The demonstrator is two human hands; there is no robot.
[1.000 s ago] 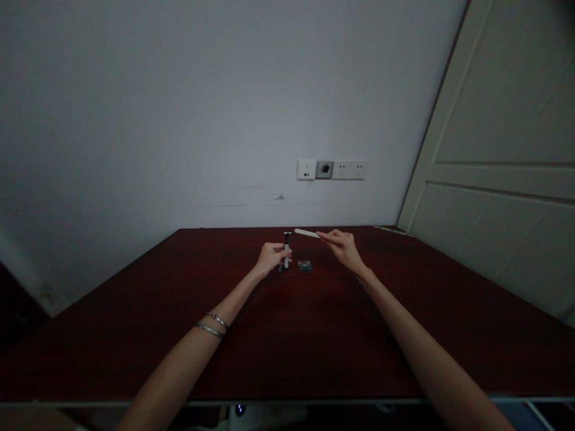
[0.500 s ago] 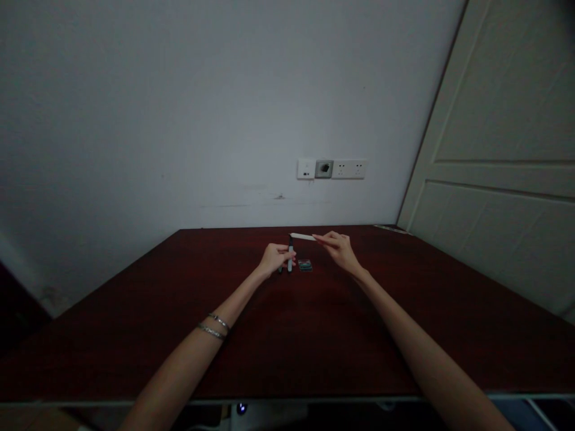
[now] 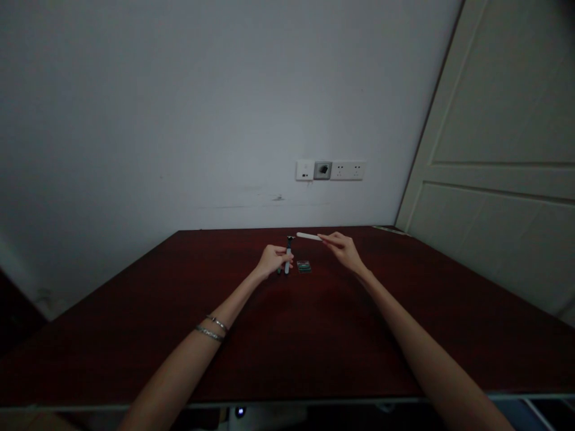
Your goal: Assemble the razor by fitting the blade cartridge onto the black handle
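Observation:
My left hand (image 3: 272, 260) is closed on a razor (image 3: 287, 261) with a light grey handle and a small dark head, held upright just over the table. Another small dark thing pokes out below my left fingers; its kind is hidden. Between thumb and fingers, my right hand (image 3: 342, 248) pinches a slim white stick (image 3: 308, 236), roughly level, rounded at its far end. That end points left and stops a short way from the razor's head. A small clear packet (image 3: 304, 267) with dark contents lies on the table between both hands.
The dark red-brown table (image 3: 287, 335) reaches back to a pale wall. Sockets and a switch plate (image 3: 330, 170) are set in that wall. A cream panelled door (image 3: 498, 149) leans in at the right. A thin pale strip (image 3: 389, 230) lies at the back right edge.
The white stick has moved slightly right, and its tip has come away from the razor's head. The razor's head now shows more plainly. Both hands keep their hold.

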